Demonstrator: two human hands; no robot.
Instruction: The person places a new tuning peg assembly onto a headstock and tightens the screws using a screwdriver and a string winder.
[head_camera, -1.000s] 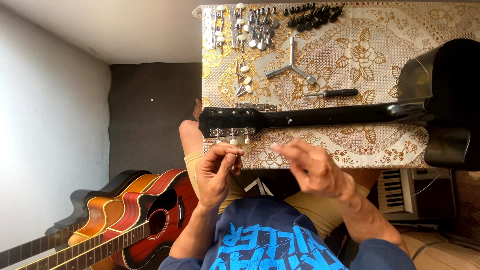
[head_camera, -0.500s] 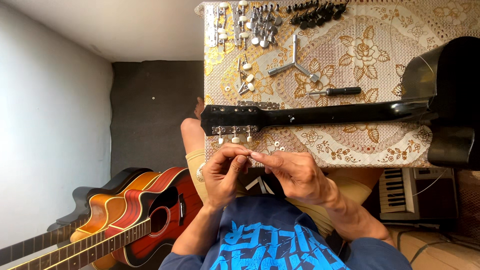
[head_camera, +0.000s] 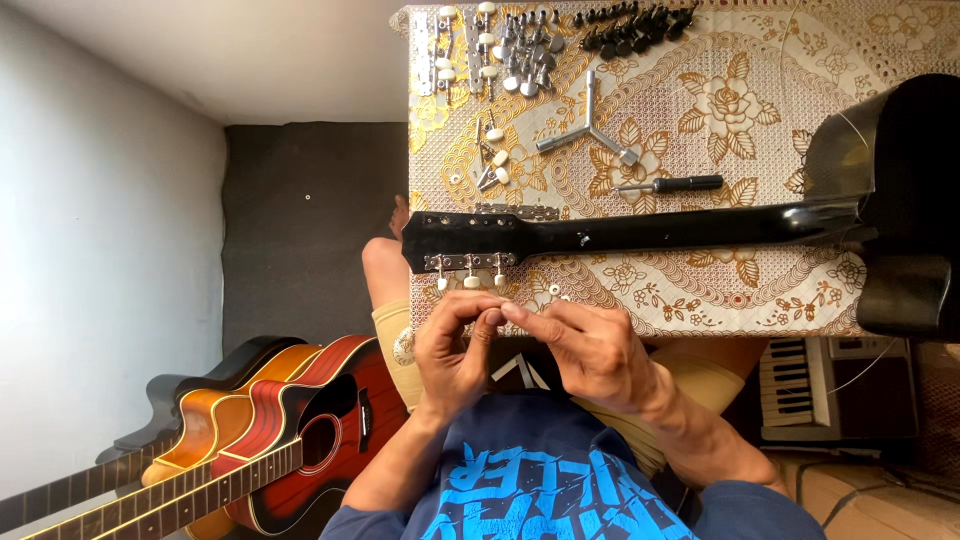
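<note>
A black guitar (head_camera: 650, 232) lies across the patterned tablecloth (head_camera: 760, 110), its headstock (head_camera: 455, 235) pointing left. A metal tuner strip (head_camera: 468, 263) with three white knobs sits on the headstock's near edge. Just below it, at the table's front edge, my left hand (head_camera: 450, 355) and my right hand (head_camera: 595, 350) meet at the fingertips. Both pinch a small part (head_camera: 492, 318) that the fingers mostly hide. Two small washers (head_camera: 553, 292) lie on the cloth just above my right hand.
At the back of the table lie loose tuning machines (head_camera: 500, 45) and black pegs (head_camera: 640, 18), with a Y-shaped wrench (head_camera: 590, 130) and a black-handled screwdriver (head_camera: 670, 185) nearer. Red and orange guitars (head_camera: 300, 430) lean at lower left. A small keyboard (head_camera: 800, 385) sits under the table's right side.
My right hand has moved left to join my left hand, and the fingertips of both now close together on the small part. The guitar has not moved.
</note>
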